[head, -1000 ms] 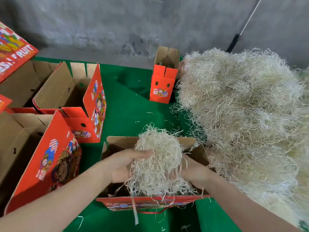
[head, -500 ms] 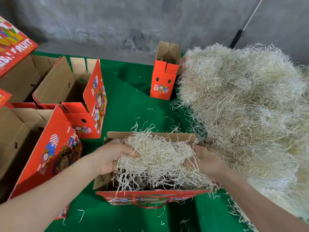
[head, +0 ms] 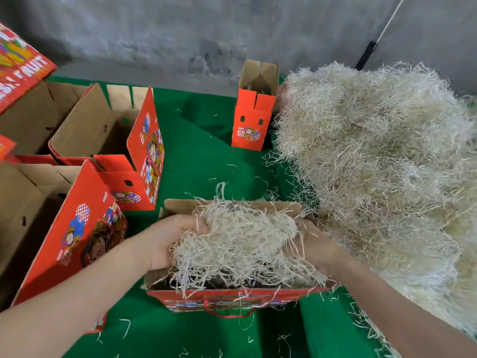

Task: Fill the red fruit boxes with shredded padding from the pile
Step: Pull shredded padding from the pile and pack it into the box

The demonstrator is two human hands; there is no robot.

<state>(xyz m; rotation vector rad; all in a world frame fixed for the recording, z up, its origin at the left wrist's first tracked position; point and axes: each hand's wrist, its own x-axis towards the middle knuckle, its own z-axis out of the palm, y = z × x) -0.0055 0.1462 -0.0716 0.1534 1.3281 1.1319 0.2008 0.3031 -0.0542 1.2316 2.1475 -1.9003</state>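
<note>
The wad of shredded padding [head: 240, 239] sits high in the open red fruit box [head: 232, 302]. The left hand [head: 167, 241] curls into it, while the right hand [head: 313, 250] flanks it, fingers buried, so its grip is unclear. Strands drape the near wall, and a hasty push could spill more onto the green cloth [head: 206, 164] or tip the box.

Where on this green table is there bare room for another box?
The green cloth is mostly bare mid-table, between the open boxes at left, the small upright box, the pile and the box being filled. Left and right sides are crowded.
</note>
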